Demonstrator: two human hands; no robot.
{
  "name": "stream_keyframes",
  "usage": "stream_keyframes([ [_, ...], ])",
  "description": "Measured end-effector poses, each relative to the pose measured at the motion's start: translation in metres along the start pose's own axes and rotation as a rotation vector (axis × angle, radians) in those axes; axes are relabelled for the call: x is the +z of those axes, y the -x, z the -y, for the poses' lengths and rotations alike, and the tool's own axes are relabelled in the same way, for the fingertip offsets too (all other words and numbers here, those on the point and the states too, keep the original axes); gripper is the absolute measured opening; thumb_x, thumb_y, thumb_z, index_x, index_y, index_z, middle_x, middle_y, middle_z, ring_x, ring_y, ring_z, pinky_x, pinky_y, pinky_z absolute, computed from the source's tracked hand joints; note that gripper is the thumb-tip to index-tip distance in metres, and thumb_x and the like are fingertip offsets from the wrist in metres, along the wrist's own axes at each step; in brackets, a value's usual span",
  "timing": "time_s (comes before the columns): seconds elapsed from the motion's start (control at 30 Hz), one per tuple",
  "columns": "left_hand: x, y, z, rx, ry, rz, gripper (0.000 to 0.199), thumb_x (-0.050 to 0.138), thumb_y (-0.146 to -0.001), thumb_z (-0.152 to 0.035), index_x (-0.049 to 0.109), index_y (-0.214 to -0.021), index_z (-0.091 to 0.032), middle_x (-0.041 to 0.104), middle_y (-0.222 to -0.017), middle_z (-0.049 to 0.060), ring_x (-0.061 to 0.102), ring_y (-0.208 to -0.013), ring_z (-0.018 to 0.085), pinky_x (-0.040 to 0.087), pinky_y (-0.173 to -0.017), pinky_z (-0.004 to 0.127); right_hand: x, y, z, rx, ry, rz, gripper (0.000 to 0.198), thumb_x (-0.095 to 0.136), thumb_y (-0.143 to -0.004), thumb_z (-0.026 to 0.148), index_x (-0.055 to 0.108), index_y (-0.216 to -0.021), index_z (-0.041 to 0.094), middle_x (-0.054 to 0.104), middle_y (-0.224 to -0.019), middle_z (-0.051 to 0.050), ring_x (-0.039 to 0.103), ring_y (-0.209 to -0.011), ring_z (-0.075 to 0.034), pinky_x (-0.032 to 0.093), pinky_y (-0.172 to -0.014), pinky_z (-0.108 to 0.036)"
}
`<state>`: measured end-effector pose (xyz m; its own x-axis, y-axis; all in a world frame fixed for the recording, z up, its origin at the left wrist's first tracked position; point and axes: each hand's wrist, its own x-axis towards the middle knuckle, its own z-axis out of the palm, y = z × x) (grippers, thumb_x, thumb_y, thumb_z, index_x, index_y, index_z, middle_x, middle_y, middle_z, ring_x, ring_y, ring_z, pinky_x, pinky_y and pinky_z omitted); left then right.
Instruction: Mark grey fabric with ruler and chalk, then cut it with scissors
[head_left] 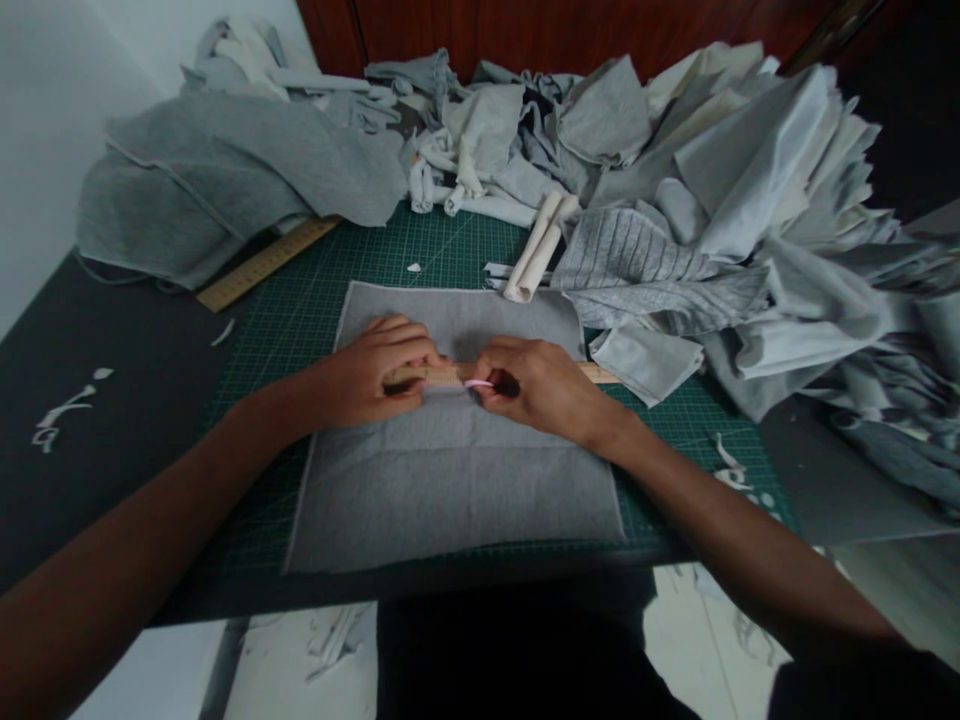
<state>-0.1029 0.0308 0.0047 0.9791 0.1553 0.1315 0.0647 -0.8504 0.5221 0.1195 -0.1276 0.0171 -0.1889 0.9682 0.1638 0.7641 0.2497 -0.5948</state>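
Observation:
A grey cloth square [450, 490] with pale edges lies flat on the green cutting mat [697, 470]. Across its upper half runs a wooden ruler [596, 372], partly hidden under both hands. My left hand [386, 370] is closed on the ruler's left part, thumb and fingers at its two long edges. My right hand [532, 390] is closed in a pinch at the ruler's near edge, holding a thin pink piece [478, 383] whose exact kind I cannot make out. Behind the hands, two cream fabric rolls [536, 250] overlap the cloth's far edge.
Grey and cream fabric scraps [720, 170] are heaped along the back and right. A large grey cloth [240, 170] covers the back left, over another wooden ruler [270, 262]. Small white offcuts [67, 408] lie on the dark table [135, 400] at left.

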Motion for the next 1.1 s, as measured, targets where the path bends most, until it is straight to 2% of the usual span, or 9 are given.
stream_keyframes([
  [0.27, 0.001, 0.002, -0.001, 0.000, -0.023, 0.005, 0.009, 0.058, -0.094, -0.024, 0.063, -0.100, -0.021, 0.063, -0.099, 0.004, 0.056, -0.098, 0.025, 0.037, -0.096, 0.044, -0.020, 0.015, -0.010, 0.040, -0.003, 0.036, 0.008, 0.073, -0.089, 0.010, 0.073, -0.092, 0.018, 0.071, -0.084, -0.001, 0.064, -0.069, -0.014, 0.041, -0.064, -0.025],
  [0.53, 0.001, 0.003, 0.001, -0.022, -0.015, -0.003, 0.015, 0.058, -0.094, -0.028, 0.066, -0.106, -0.023, 0.066, -0.101, 0.004, 0.059, -0.101, 0.026, 0.038, -0.101, 0.044, -0.035, 0.038, -0.025, 0.073, -0.046, 0.008, 0.003, 0.070, -0.092, 0.018, 0.071, -0.090, 0.020, 0.070, -0.081, -0.001, 0.062, -0.066, -0.014, 0.042, -0.063, -0.026],
  [0.73, 0.001, 0.003, 0.002, 0.029, -0.021, -0.030, 0.013, 0.057, -0.095, -0.024, 0.065, -0.105, -0.022, 0.065, -0.097, 0.003, 0.059, -0.098, 0.025, 0.040, -0.097, 0.042, -0.039, 0.049, -0.032, 0.092, -0.040, -0.021, 0.005, 0.069, -0.094, 0.021, 0.071, -0.089, 0.020, 0.069, -0.078, -0.001, 0.061, -0.064, -0.014, 0.042, -0.062, -0.028],
  [0.87, -0.003, 0.001, -0.001, 0.019, -0.023, -0.004, 0.016, 0.059, -0.095, -0.025, 0.066, -0.109, -0.021, 0.067, -0.100, 0.004, 0.060, -0.100, 0.025, 0.042, -0.102, 0.043, -0.041, 0.047, -0.034, 0.077, -0.110, -0.021, 0.006, 0.070, -0.095, 0.022, 0.071, -0.090, 0.019, 0.068, -0.079, 0.000, 0.061, -0.064, -0.013, 0.042, -0.060, -0.027],
  [0.97, -0.008, 0.004, -0.005, 0.003, -0.051, 0.023, 0.022, 0.057, -0.100, -0.027, 0.068, -0.118, -0.021, 0.067, -0.108, 0.006, 0.061, -0.106, 0.026, 0.046, -0.102, 0.041, -0.043, 0.045, -0.035, 0.034, -0.189, -0.091, 0.014, 0.069, -0.100, 0.028, 0.072, -0.091, 0.018, 0.065, -0.079, 0.000, 0.057, -0.062, -0.013, 0.040, -0.057, -0.026],
  [1.1, -0.012, 0.016, -0.005, -0.060, -0.152, 0.023, 0.036, 0.057, -0.105, -0.040, 0.065, -0.135, -0.021, 0.066, -0.121, 0.010, 0.061, -0.115, 0.028, 0.049, -0.104, 0.043, -0.042, 0.048, -0.036, 0.065, -0.017, -0.206, 0.014, 0.065, -0.105, 0.026, 0.073, -0.100, 0.016, 0.071, -0.095, -0.005, 0.060, -0.073, -0.016, 0.043, -0.066, -0.030],
])
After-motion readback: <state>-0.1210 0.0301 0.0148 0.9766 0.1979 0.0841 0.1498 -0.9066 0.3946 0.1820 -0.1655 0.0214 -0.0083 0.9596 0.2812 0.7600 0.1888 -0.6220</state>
